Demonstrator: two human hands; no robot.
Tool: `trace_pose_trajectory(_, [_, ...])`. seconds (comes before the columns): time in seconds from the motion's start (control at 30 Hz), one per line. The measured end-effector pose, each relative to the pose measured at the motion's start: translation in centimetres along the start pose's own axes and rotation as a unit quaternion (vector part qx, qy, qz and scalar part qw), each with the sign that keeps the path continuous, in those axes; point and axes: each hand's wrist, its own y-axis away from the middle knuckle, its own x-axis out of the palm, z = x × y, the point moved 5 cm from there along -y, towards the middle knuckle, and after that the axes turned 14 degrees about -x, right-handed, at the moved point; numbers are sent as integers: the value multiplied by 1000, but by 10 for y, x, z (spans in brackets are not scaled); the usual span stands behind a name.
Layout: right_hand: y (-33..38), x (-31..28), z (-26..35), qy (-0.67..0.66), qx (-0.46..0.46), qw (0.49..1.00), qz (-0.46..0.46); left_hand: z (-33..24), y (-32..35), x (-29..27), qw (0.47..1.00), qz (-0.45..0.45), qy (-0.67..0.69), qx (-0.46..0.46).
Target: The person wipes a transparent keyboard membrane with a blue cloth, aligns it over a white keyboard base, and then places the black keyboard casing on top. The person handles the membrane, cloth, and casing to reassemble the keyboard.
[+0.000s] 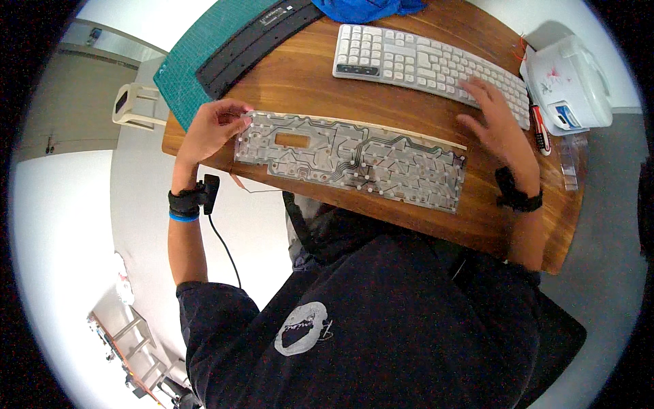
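A translucent keyboard membrane (354, 158) with dark printed traces and pale dots lies along the front edge of the wooden table, its left end reaching over that edge. My left hand (212, 133) pinches its upper left corner between thumb and fingers. My right hand (503, 129) is open, its fingers apart and slightly blurred, at the front edge of a white keyboard (415, 60). Whether those fingertips touch the keys I cannot tell. The keyboard has its keycaps on and a small dark panel at its left end.
A long black keyboard base (255, 42) rests partly on a green cutting mat (178, 82) at the left. A blue cloth (368, 8) lies at the back. To the right are a clear-lidded white container (571, 85), a red-and-black cutter (540, 129) and a clear plastic strip (569, 163).
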Motion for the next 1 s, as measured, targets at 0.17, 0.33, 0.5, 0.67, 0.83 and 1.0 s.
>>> trace_pose_trajectory(0.17, [5,-18,37,-39,-61,997,18,3,-1,-3,999,5,8,-39])
trace_pose_trajectory(0.33, [16,-15,48,-200,-18,975,89,13,-3,-3,999,4,21,-23])
trace_pose_trajectory(0.5, [18,-8,52,-216,-7,970,114,7,-1,-2,1000,6,13,-27])
trace_pose_trajectory(0.67, [21,1,45,-242,32,959,143,3,2,-1,1000,7,8,-18])
trace_pose_trajectory(0.83, [20,4,43,-269,69,945,172,3,4,0,1000,-1,5,-9])
trace_pose_trajectory(1.0, [20,-2,46,-216,-9,970,108,9,3,-1,1000,-7,19,-2])
